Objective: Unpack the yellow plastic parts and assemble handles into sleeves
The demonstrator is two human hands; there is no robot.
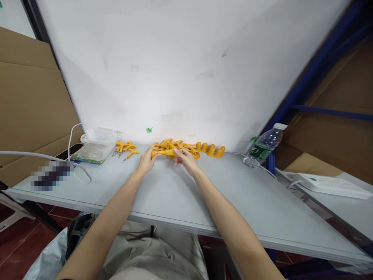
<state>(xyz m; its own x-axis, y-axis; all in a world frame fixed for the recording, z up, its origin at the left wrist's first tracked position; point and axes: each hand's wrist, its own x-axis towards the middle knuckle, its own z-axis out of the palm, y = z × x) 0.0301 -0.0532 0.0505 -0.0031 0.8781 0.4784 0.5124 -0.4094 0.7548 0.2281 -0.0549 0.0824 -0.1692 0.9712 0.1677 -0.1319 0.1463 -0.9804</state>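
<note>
A long yellow plastic corkscrew part (pixel 166 153) lies level between my two hands, just above the table. Its ribbed, narrow end is pinched by my left hand (pixel 146 161), and my right hand (pixel 186 160) closes its fingers on the wider end. Behind it is a heap of yellow plastic parts (pixel 168 143), partly hidden by my hands. Left of the heap lie several T-handled corkscrews (pixel 128 148) with metal spirals. To the right, several yellow cup-shaped caps (pixel 210 150) stand by the wall.
A water bottle (pixel 264 147) leans at the right of the grey table (pixel 175 194). On the left are a clear plastic bag (pixel 97 146), a white cable (pixel 70 142) and a blurred dark object (pixel 52 175). A white power strip (pixel 332 184) sits beyond the right edge.
</note>
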